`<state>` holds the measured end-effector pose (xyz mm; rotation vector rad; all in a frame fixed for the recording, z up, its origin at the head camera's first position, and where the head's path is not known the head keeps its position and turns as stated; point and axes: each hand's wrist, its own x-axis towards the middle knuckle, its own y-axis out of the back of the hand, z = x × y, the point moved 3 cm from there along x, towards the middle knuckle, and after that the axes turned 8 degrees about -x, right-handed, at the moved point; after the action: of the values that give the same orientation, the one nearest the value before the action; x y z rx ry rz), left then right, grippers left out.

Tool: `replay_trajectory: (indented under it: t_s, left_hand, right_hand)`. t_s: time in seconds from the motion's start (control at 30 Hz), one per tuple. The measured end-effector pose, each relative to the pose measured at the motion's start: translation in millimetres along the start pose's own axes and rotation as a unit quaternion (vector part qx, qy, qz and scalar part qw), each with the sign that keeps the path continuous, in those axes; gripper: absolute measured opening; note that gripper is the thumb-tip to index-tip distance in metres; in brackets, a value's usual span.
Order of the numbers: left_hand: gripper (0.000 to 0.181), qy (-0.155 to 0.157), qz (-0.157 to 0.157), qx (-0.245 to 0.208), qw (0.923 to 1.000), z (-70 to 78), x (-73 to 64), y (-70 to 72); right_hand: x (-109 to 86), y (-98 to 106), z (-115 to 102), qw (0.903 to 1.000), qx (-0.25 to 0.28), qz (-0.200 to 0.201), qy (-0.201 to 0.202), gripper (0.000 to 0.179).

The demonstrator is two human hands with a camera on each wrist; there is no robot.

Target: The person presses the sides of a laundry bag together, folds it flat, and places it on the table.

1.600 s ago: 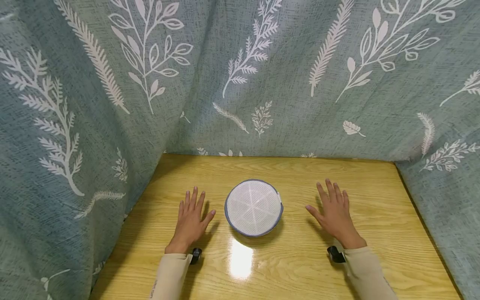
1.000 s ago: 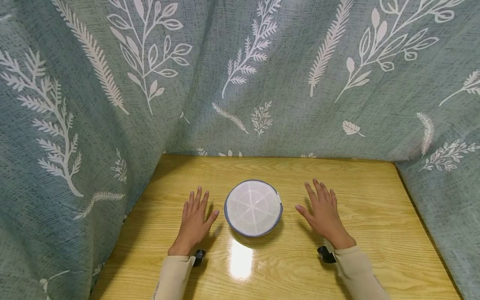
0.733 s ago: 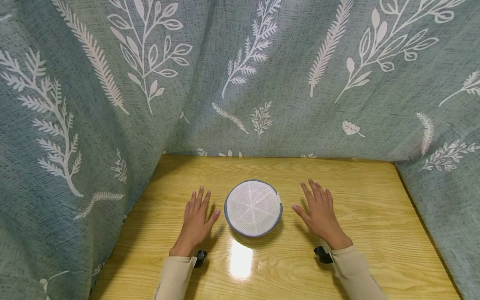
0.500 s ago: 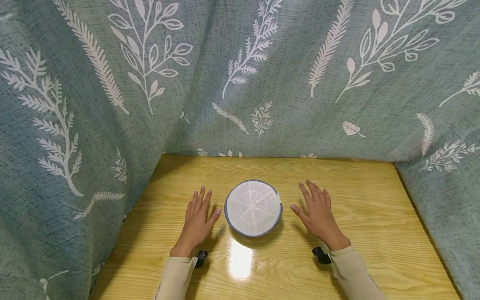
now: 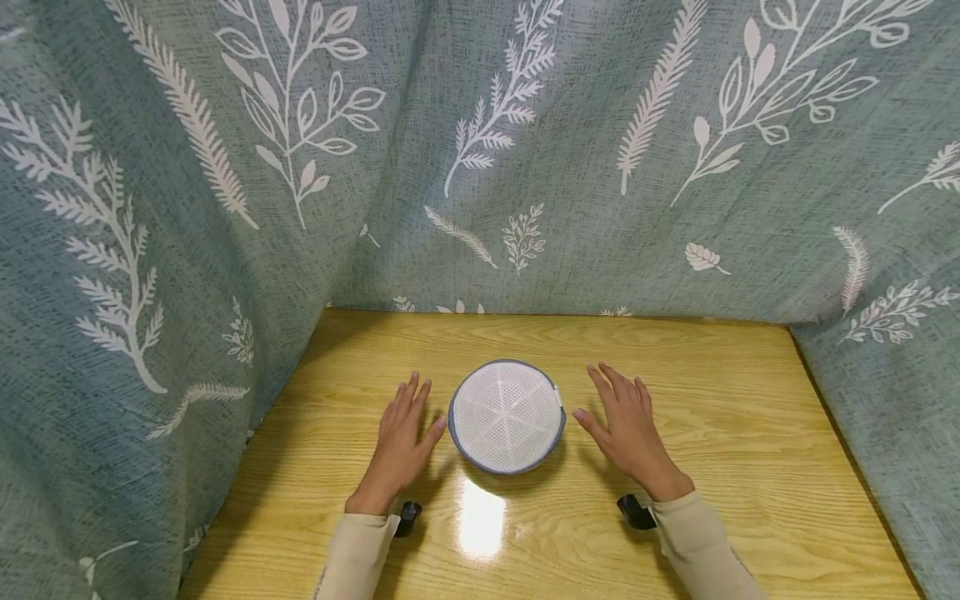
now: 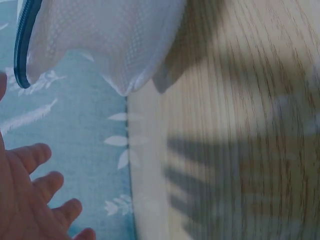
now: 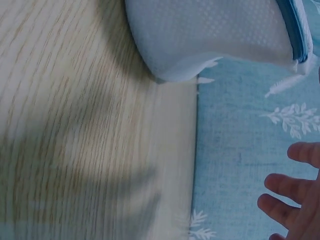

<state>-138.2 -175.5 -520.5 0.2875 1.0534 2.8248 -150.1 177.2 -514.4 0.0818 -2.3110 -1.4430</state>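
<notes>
A round white mesh laundry bag point(image 5: 506, 417) with a blue zip edge stands on the wooden table between both hands. Its soft side wall point(image 6: 115, 40) sags inward in the left wrist view, and the blue zipper point(image 7: 294, 30) runs along the top rim in the right wrist view. To its left is my left hand point(image 5: 400, 437), fingers spread and thumb tip close to the rim. My right hand point(image 5: 630, 429) hovers on the other side, fingers spread, with a small gap between thumb and bag. Neither hand holds anything.
The wooden table point(image 5: 720, 400) is bordered at the back and sides by a blue-green leaf-patterned curtain point(image 5: 570, 250). Black wrist cameras point(image 5: 408, 518) sit under both sleeves. A bright light reflection lies on the table in front of the bag.
Both hands have moved inward toward the mesh bag, the left one rightward and the right one leftward, by the larger distance. The bag has stayed in place.
</notes>
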Motion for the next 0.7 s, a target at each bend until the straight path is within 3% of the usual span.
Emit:
replay_trajectory:
  t_s: [0.23,0.7]
  left_hand:
    - [0.066,-0.011,0.01,-0.028,0.9995,4.1,0.3,-3.2]
    - [0.059,0.004,-0.002,-0.125,0.9921,12.3,-0.1,-14.7]
  right_hand:
    - [0.7,-1.2,-6.6,0.9997,0.023,0.006,0.008,0.069]
    - [3.7,-2.7,-22.9,0.995,0.099,0.007,0.009,0.061]
